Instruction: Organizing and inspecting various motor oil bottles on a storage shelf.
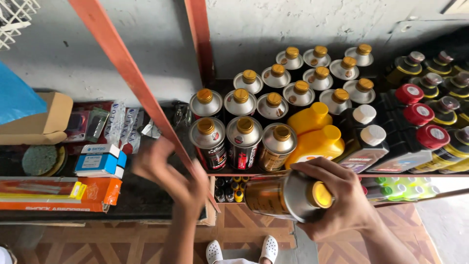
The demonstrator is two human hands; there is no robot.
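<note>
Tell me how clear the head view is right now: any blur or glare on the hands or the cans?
Head view: the left hand is smeared by motion blur; the right hand and the metal can it grips are sharp. Daylight gives soft highlights on the silver can tops, no washout. The dark bottles at right sit dimmer. Straight shelf posts splay from wide-angle distortion.

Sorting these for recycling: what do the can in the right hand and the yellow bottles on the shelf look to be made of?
The can in the right hand looks like metal: a shiny silver shoulder with glare, and a yellow cap, probably plastic. The yellow bottles look like opaque moulded plastic, smooth with a soft sheen and matching caps.
</note>
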